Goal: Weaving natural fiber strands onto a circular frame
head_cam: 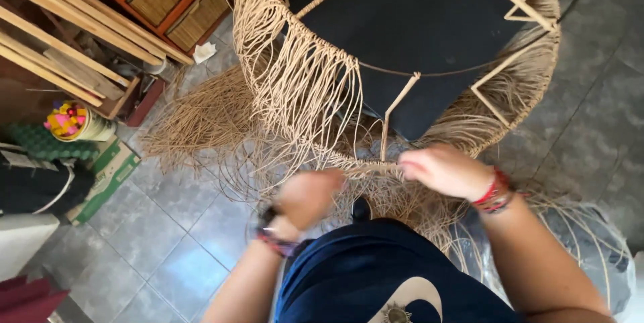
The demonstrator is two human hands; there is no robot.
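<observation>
- The chair frame [402, 88] stands on the tiled floor [168, 242], its near rim just in front of the person; loose cord [302, 88] hangs from that rim in long strands.
- The left hand [305, 195] is blurred just below the rim, at its left part — fingers look curled around strands, but I cannot tell how firmly.
- The right hand [443, 170] sits at the rim, right of the upright bar, and seems to pinch a strand there; the two hands are apart.
- Risk, as I judge it: with so many free strands tangled below the rim, a pull could catch the wrong one and knot it.
- A slack grip could let the weave at the rim loosen — tension looks to depend on both hands.
- The heap of cord on the floor left of the frame could snag a foot.
</observation>
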